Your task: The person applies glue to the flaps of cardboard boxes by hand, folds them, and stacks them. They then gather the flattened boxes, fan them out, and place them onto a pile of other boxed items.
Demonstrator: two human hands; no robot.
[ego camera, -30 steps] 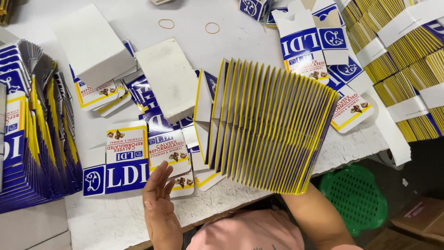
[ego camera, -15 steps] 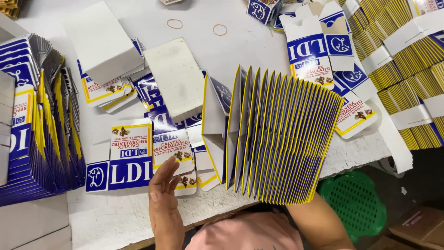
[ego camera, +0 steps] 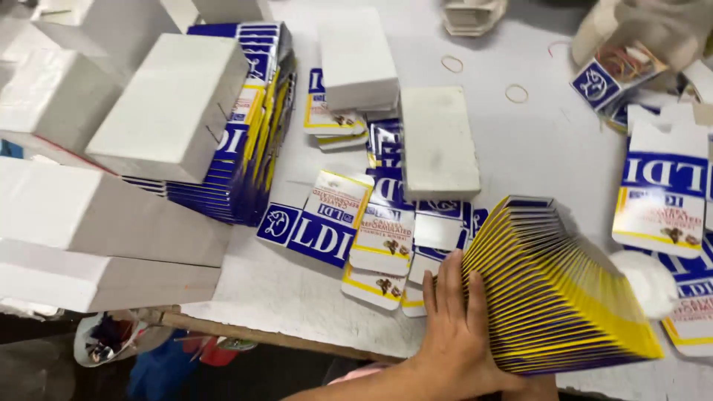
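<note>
Head view, my left hand: my left hand (ego camera: 454, 327) lies flat with fingers spread, pressed against the left side of the fanned stack of flat cartons (ego camera: 553, 293); it leans on the stack rather than closing round it.
Head view, my right hand: I cannot pick it out; only a bit of arm shows at 6 o'clock under the stack, so I cannot tell what it is doing.
Head view, fanned stack: the blue and yellow cartons stand on edge on the white table (ego camera: 549, 141), splayed out toward 3 o'clock, at about 5 o'clock in the picture.
Head view, loose cartons: a few flat cartons (ego camera: 327, 219) lie face up just at 10 o'clock from my left hand, overlapping one another.
Head view, white blocks: one white block (ego camera: 438, 141) rests on loose cartons at 12 o'clock from my hand; another (ego camera: 356, 59) lies beyond it, farther up the table.
Head view, tall pile: a pile of flat blue cartons (ego camera: 249, 148) sits at 10 o'clock with a big white block (ego camera: 163, 104) on top.
Head view, rubber bands: two rubber bands (ego camera: 516, 93) lie on bare table at 1 o'clock, well apart from my hand.
Head view, far carton: one more flat carton (ego camera: 661, 197) lies at 3 o'clock, near the fanned stack.
</note>
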